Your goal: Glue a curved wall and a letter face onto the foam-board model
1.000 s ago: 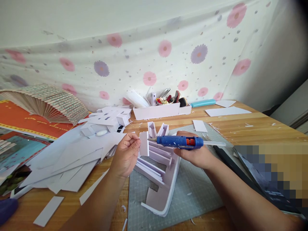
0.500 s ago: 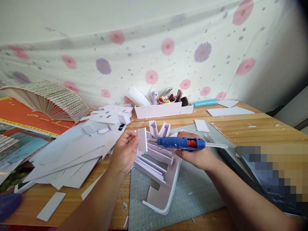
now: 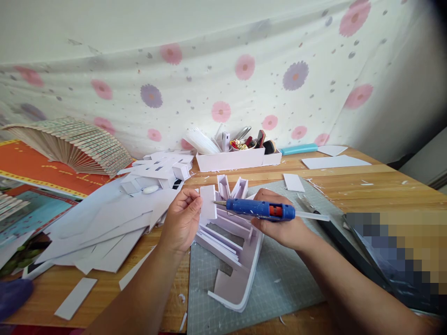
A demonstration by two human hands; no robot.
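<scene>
Between the fingers of my left hand [image 3: 183, 217] is a small white foam board piece [image 3: 208, 203], held upright by its left edge. My right hand [image 3: 279, 221] is closed round a blue glue gun [image 3: 258, 210], and a clear glue stick [image 3: 312, 216] juts from its back end. The nozzle points left and lies at the right edge of the piece; whether it touches I cannot tell. Below both hands, a white foam board model [image 3: 240, 298] with a rounded end and several inner partitions rests on the grey-green cutting mat [image 3: 279, 288]. The glue gun and right hand hide part of it.
White board sheets [image 3: 104, 232] pile up at left, near an open folding fan [image 3: 77, 144]. A white box [image 3: 230, 160] of tools and glue sticks stands at the back. A dark long tool [image 3: 342, 242] lies at right. Board scraps [image 3: 293, 182] lie about.
The board piece has turned so that more of its flat face shows. The glue gun's nozzle has dipped slightly and stays close to the piece's edge.
</scene>
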